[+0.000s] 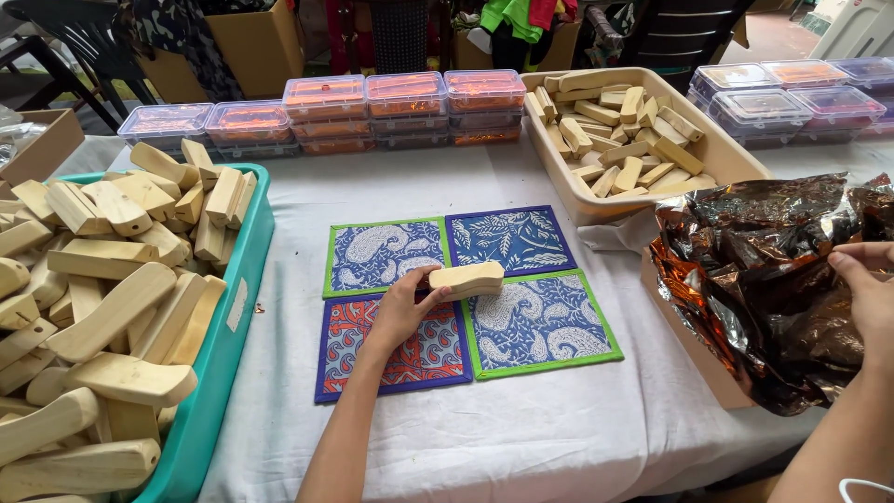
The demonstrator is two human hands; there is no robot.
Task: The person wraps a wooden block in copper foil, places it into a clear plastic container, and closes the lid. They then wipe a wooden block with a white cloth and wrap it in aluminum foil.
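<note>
My left hand (pixel 402 307) grips a pale wooden block (pixel 468 278) and holds it just above four patterned cloth mats (pixel 549 326) laid in a square on the white tablecloth. Two mats are blue with green edging, one is dark blue, one is red and blue. My right hand (pixel 866 289) pinches the edge of a crinkled copper-coloured foil sheet (pixel 754 289) that lies in a cardboard box at the right.
A teal bin (pixel 223 345) piled with wooden blocks fills the left side. A beige tray (pixel 726 158) with several more blocks stands at the back right. Clear lidded plastic boxes (pixel 405 102) are stacked along the back. A cardboard box (pixel 42 140) sits far left.
</note>
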